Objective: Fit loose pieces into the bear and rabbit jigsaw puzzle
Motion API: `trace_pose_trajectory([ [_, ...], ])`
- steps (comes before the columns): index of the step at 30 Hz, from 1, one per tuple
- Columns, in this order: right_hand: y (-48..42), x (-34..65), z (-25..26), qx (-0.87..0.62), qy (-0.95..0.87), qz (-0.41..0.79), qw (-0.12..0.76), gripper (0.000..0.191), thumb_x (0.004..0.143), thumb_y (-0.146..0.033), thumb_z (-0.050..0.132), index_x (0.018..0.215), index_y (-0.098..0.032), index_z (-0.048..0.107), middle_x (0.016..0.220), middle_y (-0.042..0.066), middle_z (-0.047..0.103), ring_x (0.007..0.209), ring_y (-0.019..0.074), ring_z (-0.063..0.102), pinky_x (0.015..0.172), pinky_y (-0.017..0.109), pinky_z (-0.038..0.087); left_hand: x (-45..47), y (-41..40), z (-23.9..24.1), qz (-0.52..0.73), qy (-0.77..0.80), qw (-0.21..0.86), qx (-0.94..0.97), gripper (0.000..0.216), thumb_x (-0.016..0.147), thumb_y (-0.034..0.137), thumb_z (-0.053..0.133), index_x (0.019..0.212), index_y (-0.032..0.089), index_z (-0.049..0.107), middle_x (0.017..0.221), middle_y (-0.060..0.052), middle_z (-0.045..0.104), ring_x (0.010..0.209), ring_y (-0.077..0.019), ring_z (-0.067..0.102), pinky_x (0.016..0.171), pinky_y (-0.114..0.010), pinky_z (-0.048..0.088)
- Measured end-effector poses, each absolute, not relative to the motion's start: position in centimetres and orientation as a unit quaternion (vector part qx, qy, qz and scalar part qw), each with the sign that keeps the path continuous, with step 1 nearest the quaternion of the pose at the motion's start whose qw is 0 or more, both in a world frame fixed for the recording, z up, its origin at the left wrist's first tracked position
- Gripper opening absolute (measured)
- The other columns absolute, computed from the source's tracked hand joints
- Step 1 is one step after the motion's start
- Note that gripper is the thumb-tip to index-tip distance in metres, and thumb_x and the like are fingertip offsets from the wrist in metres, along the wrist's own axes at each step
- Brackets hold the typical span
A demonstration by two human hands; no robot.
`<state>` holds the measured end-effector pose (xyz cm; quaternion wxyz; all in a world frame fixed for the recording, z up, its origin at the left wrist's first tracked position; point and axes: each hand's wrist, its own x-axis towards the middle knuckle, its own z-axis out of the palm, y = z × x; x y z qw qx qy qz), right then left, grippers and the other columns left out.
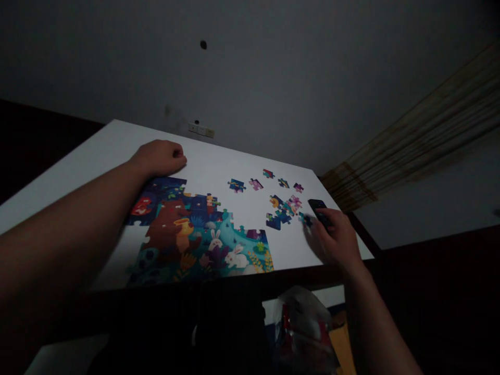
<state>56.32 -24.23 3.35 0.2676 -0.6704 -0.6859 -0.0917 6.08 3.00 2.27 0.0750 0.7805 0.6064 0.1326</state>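
Note:
A partly assembled jigsaw puzzle (pixel 195 234) with a bear and white rabbits lies on a white table (pixel 219 166). My left hand (pixel 160 156) rests as a loose fist on the table at the puzzle's far left corner, holding nothing I can see. My right hand (pixel 332 237) lies at the table's right edge, its fingers curled around a small puzzle piece (pixel 305 220). A cluster of loose pieces (pixel 284 208) sits just left of that hand. A few more single pieces (pixel 255 183) lie farther back.
A dark object like a remote or phone (pixel 317 207) lies by my right fingers. A plastic bag with red print (pixel 304 328) sits below the table's front edge. A grey wall with a socket strip (pixel 201 129) stands behind; a curtain (pixel 422 140) hangs at right.

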Motion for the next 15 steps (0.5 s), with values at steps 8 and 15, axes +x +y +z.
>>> trace_pose_trajectory([
  [8, -12.0, 47.5, 8.5, -0.551, -0.801, 0.114, 0.204, 0.029, 0.102, -0.030, 0.055, 0.120, -0.024, 0.077, 0.109, 0.009, 0.081, 0.097, 0.0271, 0.075, 0.089, 0.044, 0.057, 5.9, 2.7, 2.4, 0.176, 0.600, 0.104, 0.773, 0.043, 0.076, 0.056, 0.059, 0.095, 0.023, 0.079, 0.095, -0.012, 0.078, 0.093, -0.0330, 0.069, 0.085, -0.043, 0.049],
  [15, -4.3, 46.2, 6.5, -0.573, -0.795, 0.129, 0.150, 0.030, 0.096, -0.023, 0.058, 0.119, -0.020, 0.078, 0.117, 0.012, 0.079, 0.107, 0.0299, 0.073, 0.102, 0.048, 0.054, 4.7, 3.3, 2.0, 0.384, 0.608, 0.239, 0.652, 0.033, 0.081, 0.049, 0.061, 0.089, 0.020, 0.075, 0.089, -0.009, 0.075, 0.083, -0.0223, 0.062, 0.079, -0.040, 0.050],
])
